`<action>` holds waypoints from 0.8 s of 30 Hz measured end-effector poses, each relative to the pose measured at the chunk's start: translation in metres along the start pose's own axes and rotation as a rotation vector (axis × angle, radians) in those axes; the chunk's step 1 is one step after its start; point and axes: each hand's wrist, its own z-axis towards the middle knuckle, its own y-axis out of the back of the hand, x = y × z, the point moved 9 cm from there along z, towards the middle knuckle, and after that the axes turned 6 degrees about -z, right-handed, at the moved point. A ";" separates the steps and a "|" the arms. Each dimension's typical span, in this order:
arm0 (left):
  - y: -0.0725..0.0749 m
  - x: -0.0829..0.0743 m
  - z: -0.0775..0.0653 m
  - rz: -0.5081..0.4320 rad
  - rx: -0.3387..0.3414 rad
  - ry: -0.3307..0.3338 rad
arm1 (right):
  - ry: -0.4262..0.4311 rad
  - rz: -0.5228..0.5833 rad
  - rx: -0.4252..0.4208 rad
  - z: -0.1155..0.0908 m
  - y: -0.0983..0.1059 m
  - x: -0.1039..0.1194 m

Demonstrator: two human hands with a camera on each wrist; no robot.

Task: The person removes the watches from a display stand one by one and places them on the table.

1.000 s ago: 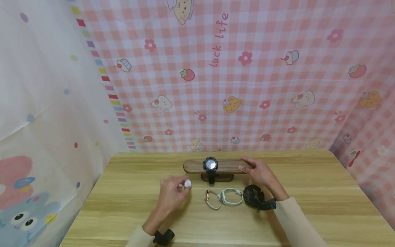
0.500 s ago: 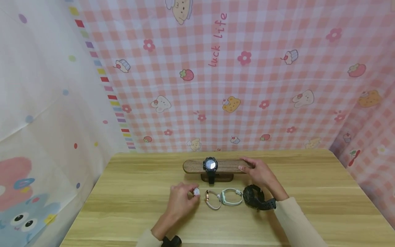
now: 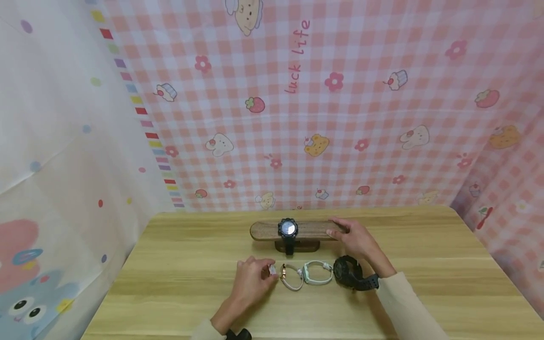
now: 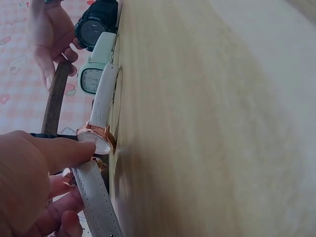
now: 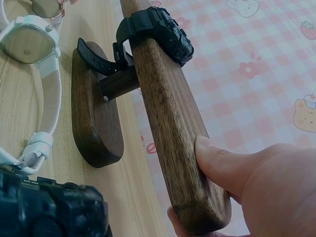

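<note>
In the head view, my left hand [image 3: 251,281] pinches a small watch [image 3: 272,269] between thumb and fingers, low over the table. Its pale strap [image 4: 98,202] hangs down past the fingers in the left wrist view. Right beside it stands a rose-gold watch [image 3: 292,277] with a white strap, close to my index fingertip. My right hand [image 3: 357,238] grips the right end of a dark wooden watch stand [image 5: 168,98], thumb on one side of the bar. A black digital watch [image 3: 288,228] is strapped around that bar, left of its middle.
A mint-green watch [image 3: 318,273] and a chunky black watch [image 3: 352,274] continue the row in front of the stand, below my right hand. The wooden table [image 3: 170,269] ends at a pink checked cloth [image 3: 263,127] hanging behind.
My left hand has moved right and toward the near side with the pinched watch, up to the rose-gold watch at the row's left end. My right hand keeps its grip on the stand.
</note>
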 end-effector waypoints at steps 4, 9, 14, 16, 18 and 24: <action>0.000 0.001 -0.002 0.006 -0.008 0.006 | 0.010 -0.011 0.003 0.000 -0.001 0.002; 0.000 0.002 -0.003 0.015 -0.012 0.017 | 0.007 -0.011 0.006 0.000 -0.001 0.002; -0.002 0.004 -0.003 0.012 -0.010 0.029 | -0.002 -0.005 0.016 0.000 -0.002 0.001; -0.002 0.004 -0.003 0.006 -0.010 0.033 | -0.001 -0.010 0.016 0.000 -0.001 0.001; -0.002 0.004 -0.003 0.004 -0.011 0.035 | 0.001 -0.016 0.010 0.000 0.000 0.001; -0.002 0.004 -0.003 0.004 -0.014 0.034 | 0.008 -0.025 0.002 0.000 0.001 0.001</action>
